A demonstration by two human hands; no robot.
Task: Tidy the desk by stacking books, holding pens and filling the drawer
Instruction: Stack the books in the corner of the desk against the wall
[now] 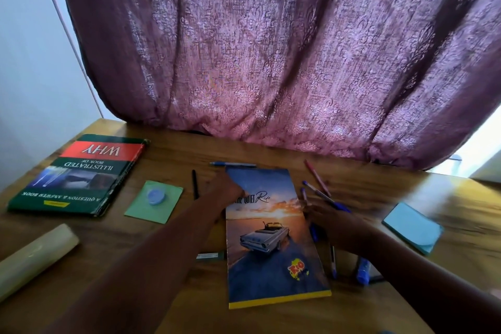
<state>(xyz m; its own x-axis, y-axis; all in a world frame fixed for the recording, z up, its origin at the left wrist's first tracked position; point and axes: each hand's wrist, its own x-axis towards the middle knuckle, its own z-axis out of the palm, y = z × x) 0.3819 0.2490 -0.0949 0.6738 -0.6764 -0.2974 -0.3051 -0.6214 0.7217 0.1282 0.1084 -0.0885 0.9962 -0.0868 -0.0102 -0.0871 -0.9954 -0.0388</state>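
A tall notebook (273, 236) with a car-at-sunset cover lies in the middle of the wooden desk (173, 154). My left hand (229, 187) is on its upper left corner, fingers on the cover and edge. My right hand (328, 215) is blurred at the notebook's right edge, over several blue pens (324, 195). A red pen (316, 177) lies beyond them. A blue pen (233, 164) lies along the notebook's far end and a black pen (194, 184) to its left. A thick green "WHY" book (78, 173) lies at far left. No drawer is visible.
A green paper square (165, 211) with a blue round cap (155, 196) on it lies left of centre. A rolled sheet (35, 255) sits at the near left, a blue sticky pad (412, 228) at right, another pen (333, 262) and a blue marker (363, 270) near right. A purple curtain (271, 49) hangs behind.
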